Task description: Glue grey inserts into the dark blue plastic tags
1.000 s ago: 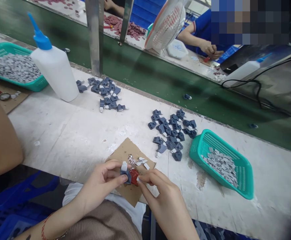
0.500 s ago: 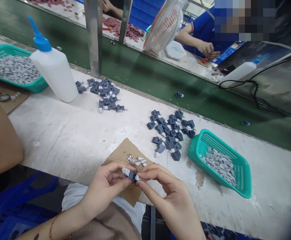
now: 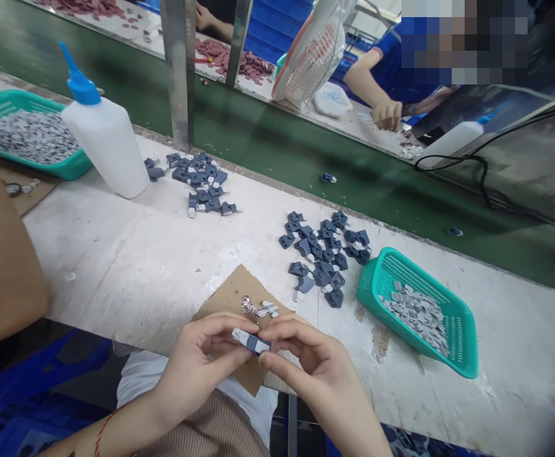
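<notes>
Over the cardboard sheet (image 3: 232,289), my two hands hold one small dark-blue and light-grey plastic part (image 3: 251,341) between them. My left hand (image 3: 196,355) is closed, its thumb and fingers gripping the part's left side. At the other end, my right hand (image 3: 315,358) pinches the part with thumb and fingertips. A light-grey piece shows at each end of the blue body. Just beyond my fingers on the cardboard lie a shiny beaded metal item (image 3: 247,305) and several loose grey pieces (image 3: 268,309).
A green basket (image 3: 468,330) of grey pieces stands right. Dark-blue parts lie in two groups (image 3: 322,254) farther back. A white glue bottle (image 3: 110,143) and another green basket (image 3: 63,168) are left. Another person's arm (image 3: 1,254) reaches in at left; a co-worker's hand (image 3: 387,115) is across the bench.
My right fingers have moved in against the part, and the grey piece at their tips now lies flush on the blue body. Across the bench, the co-worker's hands have shifted.
</notes>
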Tool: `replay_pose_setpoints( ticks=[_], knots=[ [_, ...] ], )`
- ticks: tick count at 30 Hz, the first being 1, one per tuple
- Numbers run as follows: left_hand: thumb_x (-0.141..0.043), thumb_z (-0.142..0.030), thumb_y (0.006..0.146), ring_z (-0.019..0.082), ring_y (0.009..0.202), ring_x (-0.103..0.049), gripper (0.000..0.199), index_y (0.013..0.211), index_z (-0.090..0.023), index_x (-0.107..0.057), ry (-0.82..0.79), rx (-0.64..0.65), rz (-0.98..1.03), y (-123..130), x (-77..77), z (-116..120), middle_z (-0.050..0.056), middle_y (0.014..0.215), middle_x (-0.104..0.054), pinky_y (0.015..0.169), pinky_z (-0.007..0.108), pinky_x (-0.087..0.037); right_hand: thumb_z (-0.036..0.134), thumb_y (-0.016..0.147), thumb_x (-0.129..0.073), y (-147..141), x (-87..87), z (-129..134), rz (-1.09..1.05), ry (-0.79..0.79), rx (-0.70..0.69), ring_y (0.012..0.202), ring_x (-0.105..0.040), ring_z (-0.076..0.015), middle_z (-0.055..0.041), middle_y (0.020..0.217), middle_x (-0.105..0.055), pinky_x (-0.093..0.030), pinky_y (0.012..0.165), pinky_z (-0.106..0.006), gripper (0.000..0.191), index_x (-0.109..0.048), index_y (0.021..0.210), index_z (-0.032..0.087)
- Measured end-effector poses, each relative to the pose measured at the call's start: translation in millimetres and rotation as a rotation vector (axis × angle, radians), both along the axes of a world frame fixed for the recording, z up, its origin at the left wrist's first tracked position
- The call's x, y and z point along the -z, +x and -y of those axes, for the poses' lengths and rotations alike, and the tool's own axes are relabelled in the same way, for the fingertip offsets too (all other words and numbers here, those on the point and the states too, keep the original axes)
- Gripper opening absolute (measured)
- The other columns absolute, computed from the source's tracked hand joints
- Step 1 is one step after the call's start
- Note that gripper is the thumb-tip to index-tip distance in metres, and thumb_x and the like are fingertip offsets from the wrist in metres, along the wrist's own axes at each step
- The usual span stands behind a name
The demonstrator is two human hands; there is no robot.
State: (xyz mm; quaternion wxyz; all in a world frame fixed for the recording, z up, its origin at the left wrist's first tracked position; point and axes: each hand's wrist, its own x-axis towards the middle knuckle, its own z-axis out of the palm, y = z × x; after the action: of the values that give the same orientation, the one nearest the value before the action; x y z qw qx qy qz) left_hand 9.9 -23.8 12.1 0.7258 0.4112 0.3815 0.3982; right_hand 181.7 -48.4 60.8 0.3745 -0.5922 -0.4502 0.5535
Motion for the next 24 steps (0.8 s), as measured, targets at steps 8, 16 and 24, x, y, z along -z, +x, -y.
replay_pose_setpoints(
  ticks=[8,16,24],
  knots=[
    [-0.072,-0.009,0.076,0.015,0.066,-0.071,0.023,0.089,-0.028,-0.078,-0.029,0.020,0.179,12,-11.1,-7,0.000,0.089,-0.068,0.064,0.028,-0.060,0.053,0.090,-0.056,-15,11.1,0,-0.240,-0.033,0.057,0.059,-0.050,-0.0088,0.0025,0.074,-0.056,-0.043,0.055,-0.020,0.032,-0.059,0.107,0.026],
    [-0.072,-0.019,0.081,0.014,0.064,-0.069,0.013,0.090,-0.025,-0.079,0.128,0.072,0.137,31,-20.7,-27,0.004,0.092,-0.068,0.060,0.025,-0.059,0.055,0.084,-0.064,-20,9.4,-10,-0.312,0.024,0.297,0.054,-0.042,-0.0083,0.0035,0.067,-0.057,-0.037,0.051,-0.019,0.036,-0.057,0.102,0.025],
    [-0.061,-0.024,0.087,0.019,0.078,-0.072,0.022,0.104,-0.016,-0.072,0.407,0.156,-0.315,73,-36.9,-129,0.007,0.093,-0.076,0.081,0.034,-0.058,0.069,0.089,-0.037,32,26.1,-23,-0.188,0.154,0.441,0.050,-0.048,-0.0156,0.0007,0.063,-0.056,-0.039,0.046,-0.027,0.063,-0.046,0.130,0.021]
  ],
)
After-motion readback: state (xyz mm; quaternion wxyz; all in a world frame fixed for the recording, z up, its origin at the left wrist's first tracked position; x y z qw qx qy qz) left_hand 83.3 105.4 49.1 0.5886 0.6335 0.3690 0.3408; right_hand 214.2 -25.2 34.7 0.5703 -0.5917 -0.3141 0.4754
